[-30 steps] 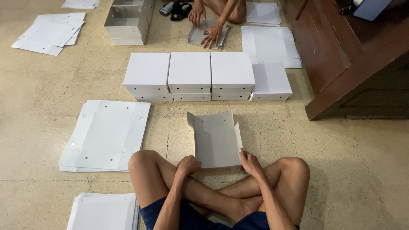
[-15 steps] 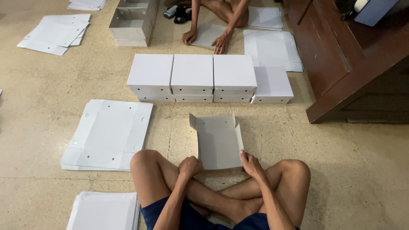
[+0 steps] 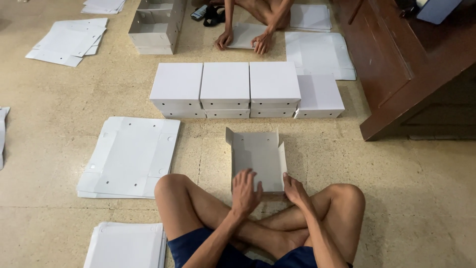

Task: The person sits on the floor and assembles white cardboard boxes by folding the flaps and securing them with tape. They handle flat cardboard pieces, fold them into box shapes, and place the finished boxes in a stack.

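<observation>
a person sits cross-legged on a speckled tan floor [image 3: 59, 233], seen from their own head looking down, with bare knees spread to either side. between the knees lies a half-folded white cardboard box [image 3: 258, 159], its long side walls and far flaps turned up, its near end close against the shins where both hands can reach it. the left hand [image 3: 245, 191] rests palm down on the near part of the box's flat base, fingers [image 3: 244, 174] spread and flat, pinning the card rather than gripping it. the right hand [image 3: 296, 190] sits at the near right corner, its fingers curled loosely against the edge of the right wall; whether they pinch the card or only touch it is not clear. a stack of flat cut sheets [image 3: 131, 156] lies just to the left, within easy reach, and another pile of flat sheets [image 3: 129, 245] sits beside the left thigh, cut off by the bottom edge. ahead, a row of finished white boxes [image 3: 225, 89] stands side by side, touching, two layers high, with one lower box [image 3: 320, 97] at the right end. beyond them a second person [image 3: 253, 15], shown only as legs and hands, presses on another sheet. a dark wooden desk [image 3: 396, 64] fills the upper right, partly out of frame. the box's near end is hidden under the hands.
</observation>
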